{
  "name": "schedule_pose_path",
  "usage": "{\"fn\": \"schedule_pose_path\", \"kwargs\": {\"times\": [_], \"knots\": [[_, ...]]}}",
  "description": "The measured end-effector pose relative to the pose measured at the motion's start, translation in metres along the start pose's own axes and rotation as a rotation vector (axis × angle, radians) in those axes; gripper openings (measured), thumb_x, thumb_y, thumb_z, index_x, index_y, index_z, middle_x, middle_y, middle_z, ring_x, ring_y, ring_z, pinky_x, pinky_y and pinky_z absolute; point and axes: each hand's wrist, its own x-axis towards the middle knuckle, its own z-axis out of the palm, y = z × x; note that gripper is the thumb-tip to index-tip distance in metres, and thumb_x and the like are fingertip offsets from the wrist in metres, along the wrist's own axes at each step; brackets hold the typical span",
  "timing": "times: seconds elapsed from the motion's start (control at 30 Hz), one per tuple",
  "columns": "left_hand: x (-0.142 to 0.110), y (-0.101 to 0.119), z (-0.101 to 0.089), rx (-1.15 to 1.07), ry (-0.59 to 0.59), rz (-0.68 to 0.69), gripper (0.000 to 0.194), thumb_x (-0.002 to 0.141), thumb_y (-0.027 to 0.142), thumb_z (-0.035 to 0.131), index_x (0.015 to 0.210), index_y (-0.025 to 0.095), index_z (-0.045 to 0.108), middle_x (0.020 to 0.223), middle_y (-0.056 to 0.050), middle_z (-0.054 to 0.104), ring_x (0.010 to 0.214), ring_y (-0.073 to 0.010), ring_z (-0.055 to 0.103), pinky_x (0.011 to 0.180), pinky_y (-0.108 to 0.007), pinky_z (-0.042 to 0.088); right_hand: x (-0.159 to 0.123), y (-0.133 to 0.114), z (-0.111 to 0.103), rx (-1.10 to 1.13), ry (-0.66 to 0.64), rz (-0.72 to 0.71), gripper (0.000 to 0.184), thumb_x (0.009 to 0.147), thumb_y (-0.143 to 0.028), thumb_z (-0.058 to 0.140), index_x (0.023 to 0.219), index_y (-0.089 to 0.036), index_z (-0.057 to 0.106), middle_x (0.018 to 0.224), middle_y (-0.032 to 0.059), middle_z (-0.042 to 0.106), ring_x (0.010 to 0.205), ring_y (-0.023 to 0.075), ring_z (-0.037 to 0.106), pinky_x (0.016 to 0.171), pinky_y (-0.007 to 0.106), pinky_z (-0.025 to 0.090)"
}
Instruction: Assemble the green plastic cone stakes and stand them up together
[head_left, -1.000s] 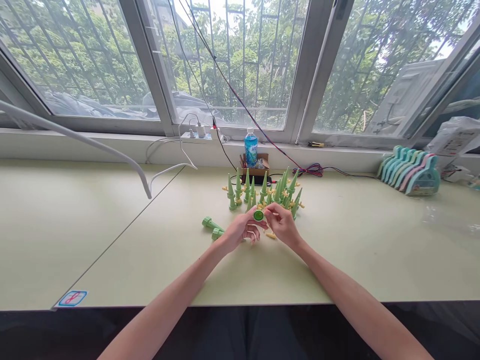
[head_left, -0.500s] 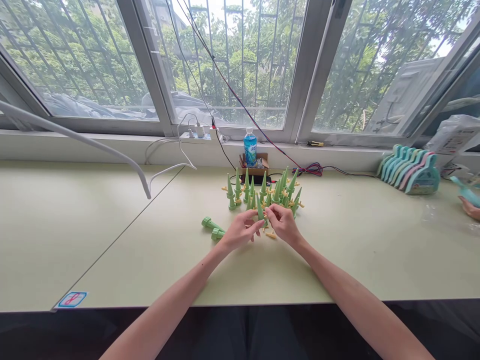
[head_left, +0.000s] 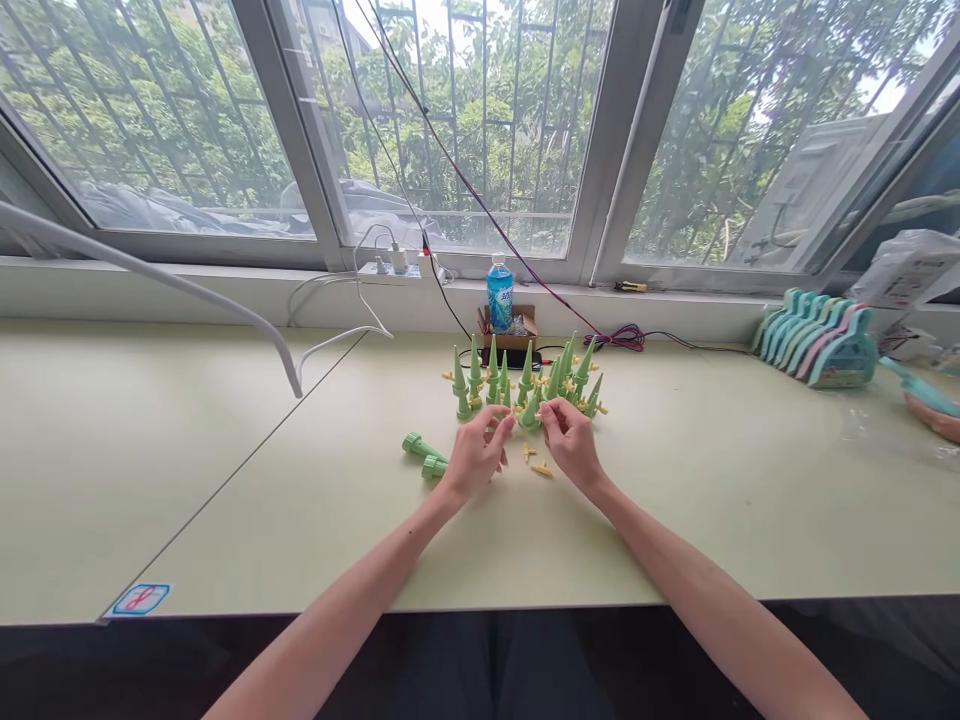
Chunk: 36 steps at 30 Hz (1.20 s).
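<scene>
Green cone-shaped plant watering spikes with small yellow valves stand in a cluster [head_left: 460,385] beyond my hands. Between my hands is one green watering spike [head_left: 529,412], lower than those behind it. My right hand [head_left: 571,442] pinches at this spike's right side, by its yellow valve; the fingertips partly cover the grip. My left hand [head_left: 477,452] is on the spike's left, thumb and fingers curved and apart, with a bit of yellow near the tips. Two loose yellow valves [head_left: 541,469] lie on the table just below. Two green spikes with ribbed caps [head_left: 414,444] lie left of my left hand.
A blue-liquid bottle [head_left: 500,295] and a small cardboard box [head_left: 529,321] stand behind the cluster. Bundled cable [head_left: 626,338] lies to their right. Pastel plastic pieces [head_left: 844,350] stand in a row at far right. A white cable arm [head_left: 225,297] hangs at left.
The spike between my hands was upright in my left fingers and is now lower and farther off. My left fingers have come away from it; both hands moved slightly apart.
</scene>
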Motion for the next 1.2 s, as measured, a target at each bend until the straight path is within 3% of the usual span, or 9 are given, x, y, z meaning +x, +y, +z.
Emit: {"fn": "schedule_pose_path", "kwargs": {"times": [0.13,0.33,0.53,0.63,0.73,0.93,1.2], "knots": [[0.0,-0.003,-0.002,0.039,-0.001,-0.004,0.03,0.089,0.044,0.053,0.102,0.018,0.061,0.048,0.005,0.049,0.038,-0.0096,0.047,0.037,-0.019,0.038,0.0,-0.001,-0.001,0.002,-0.014,-0.02,0.032,0.095,-0.048,0.046,0.079,-0.02,0.051,0.056,-0.0039,0.04,0.048,0.0112,0.035,0.045,0.024,0.029],[0.002,-0.002,0.0,-0.244,-0.105,-0.091,0.034,0.09,0.044,0.049,0.113,0.019,0.053,0.073,0.0,0.059,0.043,-0.0105,0.056,0.038,-0.023,0.045,-0.001,-0.001,0.0,-0.016,-0.076,-0.074,0.031,0.095,-0.045,0.046,0.079,-0.02,0.051,0.057,-0.0042,0.039,0.048,0.0106,0.036,0.046,0.024,0.029],[0.005,0.006,-0.002,-0.488,-0.165,-0.336,0.045,0.085,0.058,0.056,0.097,0.015,0.051,0.066,-0.001,0.058,0.045,-0.0103,0.055,0.039,-0.022,0.044,-0.002,-0.002,-0.001,0.01,-0.136,-0.107,0.03,0.095,-0.044,0.046,0.079,-0.019,0.051,0.06,-0.0039,0.039,0.049,0.0098,0.034,0.047,0.024,0.03],[0.005,0.007,-0.002,-0.531,-0.231,-0.37,0.046,0.082,0.059,0.06,0.092,0.015,0.052,0.068,-0.003,0.06,0.047,-0.0092,0.055,0.042,-0.021,0.045,-0.002,-0.003,0.0,0.019,-0.172,-0.128,0.029,0.095,-0.041,0.047,0.079,-0.019,0.053,0.062,-0.0033,0.042,0.051,0.0095,0.036,0.048,0.023,0.032],[0.004,0.006,-0.002,-0.513,-0.269,-0.343,0.046,0.081,0.058,0.062,0.093,0.014,0.054,0.069,-0.002,0.06,0.048,-0.0087,0.056,0.045,-0.021,0.046,-0.003,-0.002,0.001,0.031,-0.193,-0.122,0.028,0.095,-0.04,0.048,0.079,-0.018,0.053,0.064,-0.0027,0.045,0.051,0.0092,0.038,0.048,0.023,0.033],[0.002,0.005,-0.003,-0.419,-0.223,-0.253,0.045,0.079,0.056,0.065,0.095,0.015,0.054,0.066,0.001,0.059,0.05,-0.0097,0.056,0.047,-0.022,0.047,-0.002,-0.001,0.001,0.032,-0.204,-0.08,0.028,0.093,-0.04,0.05,0.078,-0.018,0.053,0.061,-0.0031,0.045,0.049,0.0091,0.039,0.046,0.023,0.032],[-0.002,-0.006,0.001,-0.086,-0.134,0.052,0.036,0.081,0.045,0.065,0.103,0.018,0.054,0.066,0.003,0.056,0.052,-0.0118,0.057,0.047,-0.023,0.047,-0.001,-0.002,0.001,-0.025,-0.162,-0.008,0.033,0.091,-0.041,0.051,0.067,-0.018,0.05,0.052,-0.0043,0.041,0.046,0.0093,0.035,0.044,0.023,0.027]]}}
